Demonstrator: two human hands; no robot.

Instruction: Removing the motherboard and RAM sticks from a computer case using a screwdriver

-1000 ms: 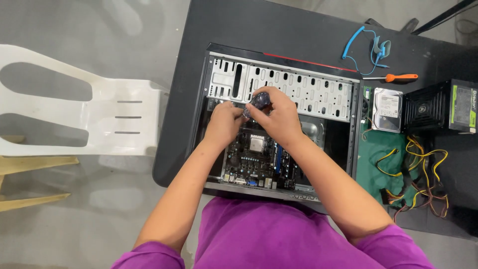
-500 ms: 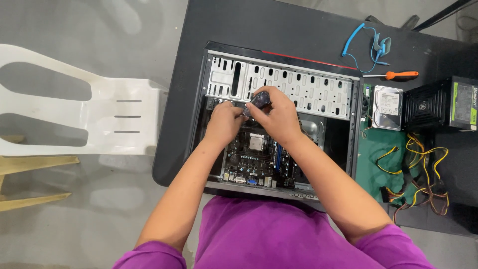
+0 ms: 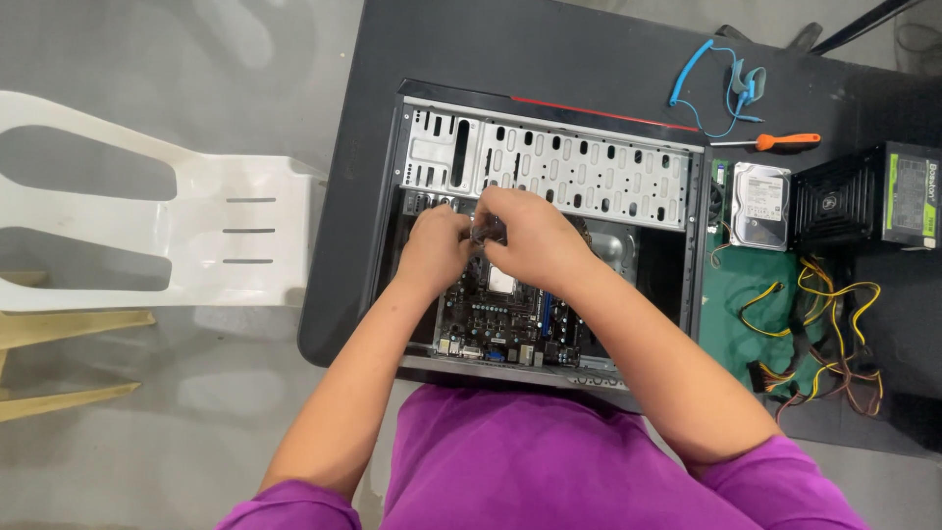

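Note:
An open computer case (image 3: 549, 167) lies flat on a black table (image 3: 549, 49) with a motherboard (image 3: 500, 319) inside. My left hand (image 3: 437, 247) and my right hand (image 3: 530, 240) meet over the upper part of the board, just below the perforated drive cage. Both grip a small black cooler fan (image 3: 488, 232), which the fingers mostly hide. The square silver processor (image 3: 502, 282) shows right below my hands.
Right of the case lie a hard drive (image 3: 760, 204), a black power supply (image 3: 863, 196) with yellow cables (image 3: 814, 324) on a green mat (image 3: 746, 304), an orange-handled screwdriver (image 3: 775, 142) and a blue coiled strap (image 3: 721, 88). A white plastic chair (image 3: 147, 226) stands to the left.
Both hands have come down from the drive cage's edge toward the motherboard, carrying the small black fan lower; it is now more hidden between the fingers.

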